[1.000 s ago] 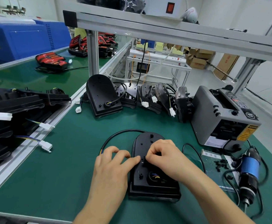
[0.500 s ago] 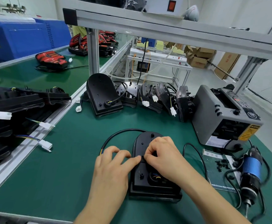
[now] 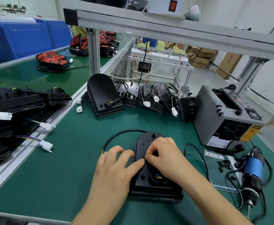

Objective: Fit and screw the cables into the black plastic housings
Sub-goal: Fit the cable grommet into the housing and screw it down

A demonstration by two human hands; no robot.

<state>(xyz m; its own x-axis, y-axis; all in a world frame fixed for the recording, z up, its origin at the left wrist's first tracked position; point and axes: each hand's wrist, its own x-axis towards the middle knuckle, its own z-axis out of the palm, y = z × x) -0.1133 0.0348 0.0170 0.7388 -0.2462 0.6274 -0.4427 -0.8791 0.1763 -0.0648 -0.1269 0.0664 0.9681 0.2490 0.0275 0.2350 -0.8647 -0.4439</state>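
Observation:
A black plastic housing (image 3: 144, 142) lies flat on the green mat in front of me. Its black cable (image 3: 121, 132) loops out to the left and back, and coloured wires show in a round opening (image 3: 156, 177) near the housing's front. My left hand (image 3: 115, 166) rests beside the housing's left edge, thumb pressed on its surface. My right hand (image 3: 163, 158) lies curled over the housing's middle. Its thumb and forefinger pinch something small and black, seemingly a screw, at a hole; most of it is hidden.
An electric screwdriver (image 3: 253, 169) lies at the right beside a card with several loose black screws (image 3: 224, 164). A grey tape dispenser (image 3: 222, 117) stands behind it. More housings (image 3: 103, 95) line the back, and others fill the left conveyor (image 3: 11, 101).
My right hand's fingers have shifted slightly on the housing. My left hand and the housing have stayed put.

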